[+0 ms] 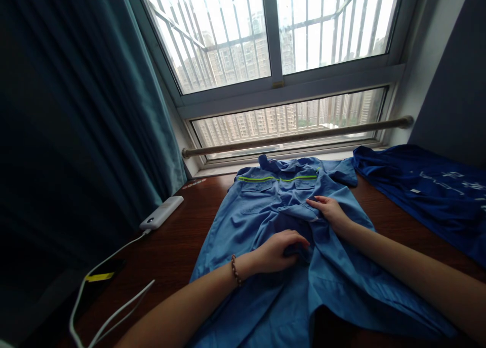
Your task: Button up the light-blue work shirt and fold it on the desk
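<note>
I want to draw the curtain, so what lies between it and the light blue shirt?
In the head view, a white power bank lies between them on the table, with a row of small discs nearer the window.

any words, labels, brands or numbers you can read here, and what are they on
Nothing reads clearly enough to quote.
Dark blue cloth: white marks that look like writing, too blurred to read.
White power bank: dark spot near one end, no readable text.
Yellow strip: no readable text.
Light blue shirt: no readable text.
</note>
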### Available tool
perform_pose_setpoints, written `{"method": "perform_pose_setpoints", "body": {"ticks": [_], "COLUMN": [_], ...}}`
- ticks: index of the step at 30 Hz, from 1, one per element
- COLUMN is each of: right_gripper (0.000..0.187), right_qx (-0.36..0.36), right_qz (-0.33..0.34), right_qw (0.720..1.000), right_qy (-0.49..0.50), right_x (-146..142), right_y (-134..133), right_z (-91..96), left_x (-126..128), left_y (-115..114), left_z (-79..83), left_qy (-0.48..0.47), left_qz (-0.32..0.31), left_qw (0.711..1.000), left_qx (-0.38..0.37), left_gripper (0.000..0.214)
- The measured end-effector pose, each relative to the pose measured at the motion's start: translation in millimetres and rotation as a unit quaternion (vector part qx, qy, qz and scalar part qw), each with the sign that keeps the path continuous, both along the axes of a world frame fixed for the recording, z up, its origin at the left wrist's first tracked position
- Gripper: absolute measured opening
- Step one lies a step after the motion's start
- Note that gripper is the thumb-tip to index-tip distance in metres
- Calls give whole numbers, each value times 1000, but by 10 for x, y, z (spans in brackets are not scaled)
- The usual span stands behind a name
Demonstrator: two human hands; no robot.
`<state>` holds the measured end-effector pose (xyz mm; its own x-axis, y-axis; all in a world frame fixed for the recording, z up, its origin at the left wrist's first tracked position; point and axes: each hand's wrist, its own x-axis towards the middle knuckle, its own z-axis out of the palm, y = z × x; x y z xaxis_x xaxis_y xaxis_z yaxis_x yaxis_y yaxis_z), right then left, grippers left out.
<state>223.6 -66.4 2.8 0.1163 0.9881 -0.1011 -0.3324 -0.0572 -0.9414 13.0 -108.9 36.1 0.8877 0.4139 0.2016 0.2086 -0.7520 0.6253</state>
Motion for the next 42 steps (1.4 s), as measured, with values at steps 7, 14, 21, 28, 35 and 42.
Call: {"method": "perform_pose_setpoints", "body": {"ticks": [7, 14, 21, 28, 35, 42], "right_gripper": [27, 27, 25, 12, 7, 11], "right_qx": [4, -5, 6, 324, 437, 431], "right_qz": [21, 39, -11, 35, 182, 188], "right_qw": [1000, 999, 1000, 831, 636, 522], "right_qy": [-2, -8, -18, -450, -609, -711], "right_x": [-4, -3, -67, -444, -550, -571], "right_y": [2, -8, -121, -686, -857, -835], "right_z": [31, 52, 271, 493, 409, 341], "left_x": [-14, -1, -31, -62, -53, 0], "left_y": [42, 70, 86, 81, 116, 167], "left_z": [-48, -85, -15, -190, -201, -188], "left_qy": [-21, 17, 22, -17, -130, -186], "left_qz": [-13, -19, -25, -3, 111, 142], "left_qw": [993, 998, 997, 999, 981, 957], "left_qx": [-111, -60, -69, -32, -93, -171], "left_gripper": [22, 24, 24, 13, 14, 18]}}
